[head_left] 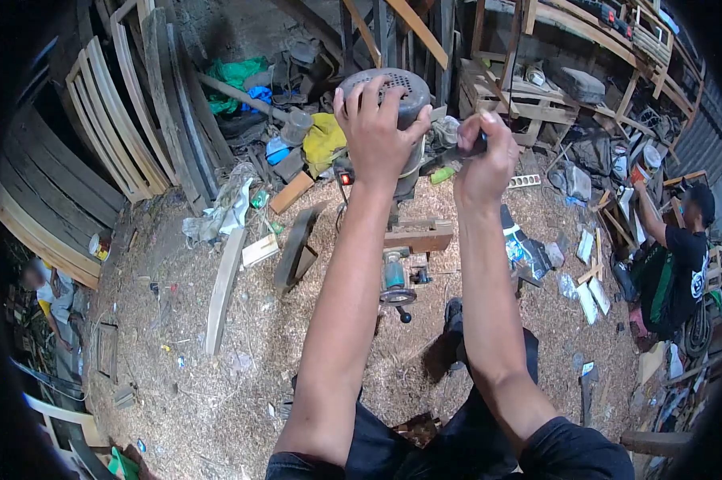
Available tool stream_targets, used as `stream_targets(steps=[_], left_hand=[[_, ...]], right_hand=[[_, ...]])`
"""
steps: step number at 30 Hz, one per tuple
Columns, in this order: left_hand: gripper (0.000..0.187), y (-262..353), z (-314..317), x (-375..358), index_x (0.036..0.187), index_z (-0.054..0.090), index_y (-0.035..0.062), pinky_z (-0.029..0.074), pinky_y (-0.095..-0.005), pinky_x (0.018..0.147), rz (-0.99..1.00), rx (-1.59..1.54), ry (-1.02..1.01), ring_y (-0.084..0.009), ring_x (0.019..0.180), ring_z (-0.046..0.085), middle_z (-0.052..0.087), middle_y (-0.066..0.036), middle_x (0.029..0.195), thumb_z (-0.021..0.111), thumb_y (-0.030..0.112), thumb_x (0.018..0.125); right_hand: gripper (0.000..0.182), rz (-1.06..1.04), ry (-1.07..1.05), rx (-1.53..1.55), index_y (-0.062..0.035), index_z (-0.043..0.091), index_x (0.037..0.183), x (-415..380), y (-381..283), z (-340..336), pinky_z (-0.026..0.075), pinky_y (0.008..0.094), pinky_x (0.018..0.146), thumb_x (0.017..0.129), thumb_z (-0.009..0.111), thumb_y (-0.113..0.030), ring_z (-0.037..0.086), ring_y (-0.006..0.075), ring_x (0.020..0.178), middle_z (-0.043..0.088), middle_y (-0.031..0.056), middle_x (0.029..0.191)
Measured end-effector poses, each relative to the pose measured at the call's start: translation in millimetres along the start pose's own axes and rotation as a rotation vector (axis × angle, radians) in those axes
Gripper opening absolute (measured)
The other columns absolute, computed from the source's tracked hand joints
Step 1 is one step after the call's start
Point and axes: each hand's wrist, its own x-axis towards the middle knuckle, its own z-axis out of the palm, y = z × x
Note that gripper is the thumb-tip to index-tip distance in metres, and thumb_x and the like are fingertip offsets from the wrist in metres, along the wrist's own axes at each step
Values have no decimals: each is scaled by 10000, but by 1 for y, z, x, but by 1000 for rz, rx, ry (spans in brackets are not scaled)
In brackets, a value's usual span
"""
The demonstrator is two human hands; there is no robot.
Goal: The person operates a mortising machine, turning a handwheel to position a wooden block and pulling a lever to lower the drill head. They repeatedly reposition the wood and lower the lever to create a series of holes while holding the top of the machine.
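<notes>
Sawdust-covered workshop floor point(217, 384) below. Left hand point(374, 132) rests on a grey motor point(405, 84), fingers spread over its top; right hand point(486, 156) is fisted around a dark handle point(449, 154).

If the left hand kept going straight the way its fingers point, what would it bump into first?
Nothing new: the left hand already rests flat on the grey motor housing, fingers spread over its vented top. Past it stand wooden beams, though the depth there is unclear.
</notes>
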Motion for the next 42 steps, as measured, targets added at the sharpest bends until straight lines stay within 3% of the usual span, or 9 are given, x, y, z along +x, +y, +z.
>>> stream_targets(steps=[7, 20, 24, 25, 28, 29, 36, 42], left_hand=[[365, -2, 2, -5, 916, 680, 115, 266, -531, 1066, 27, 12, 13, -263, 1095, 517, 586, -47, 1126, 750, 416, 721], [374, -2, -1, -9, 924, 679, 116, 264, -541, 1062, 26, 13, -15, -267, 1105, 522, 588, -53, 1111, 743, 430, 730], [511, 3, -11, -7, 1119, 610, 77, 269, -549, 1064, -7, -49, -45, -325, 1217, 434, 517, -118, 1235, 759, 389, 743], [681, 4, -15, -15, 1335, 462, 40, 221, -568, 1101, -25, -92, -94, -394, 1342, 311, 375, -197, 1418, 736, 334, 785], [797, 14, -36, -41, 1465, 264, 23, 135, -587, 1137, -100, -135, -192, -421, 1405, 220, 222, -243, 1513, 667, 281, 827], [882, 17, -44, -52, 1510, 117, 7, 103, -589, 1146, -129, -126, -288, -417, 1443, 132, 89, -253, 1561, 635, 259, 843], [897, 34, -84, -118, 1514, 109, 11, 107, -543, 1161, -274, -123, -734, -396, 1448, 143, 102, -229, 1571, 650, 213, 827], [915, 16, -75, -135, 1521, 99, 31, 107, -530, 1167, -280, -92, -780, -370, 1455, 139, 115, -209, 1576, 660, 223, 824]], right_hand=[[253, -63, -42, -14, -31, 451, 639, -38, -3, -20, 327, 288, 632, 857, 469, -158, 408, 144, 639, 463, 64, 657], [230, -98, -115, -16, -27, 427, 658, -74, -4, -44, 312, 291, 619, 804, 466, -201, 390, 149, 642, 439, 71, 663], [239, -95, -138, -36, -23, 428, 654, -78, -4, -51, 311, 290, 618, 805, 466, -205, 389, 149, 636, 452, 80, 657], [241, -109, -142, -32, -24, 426, 652, -76, -4, -50, 311, 290, 618, 805, 467, -205, 389, 149, 635, 453, 80, 657], [237, -117, -127, -29, -24, 427, 646, -82, -5, -51, 315, 292, 622, 800, 468, -200, 389, 148, 628, 453, 78, 647], [236, -112, -129, -25, -24, 428, 646, -83, -5, -52, 316, 293, 623, 799, 467, -199, 389, 147, 627, 452, 77, 643], [245, -173, -121, -107, -30, 438, 647, -86, -3, -55, 320, 299, 629, 795, 455, -224, 395, 147, 635, 456, 77, 640], [252, -177, -112, -102, -35, 440, 649, -84, 3, -53, 329, 296, 640, 798, 461, -238, 409, 164, 649, 469, 81, 671]])
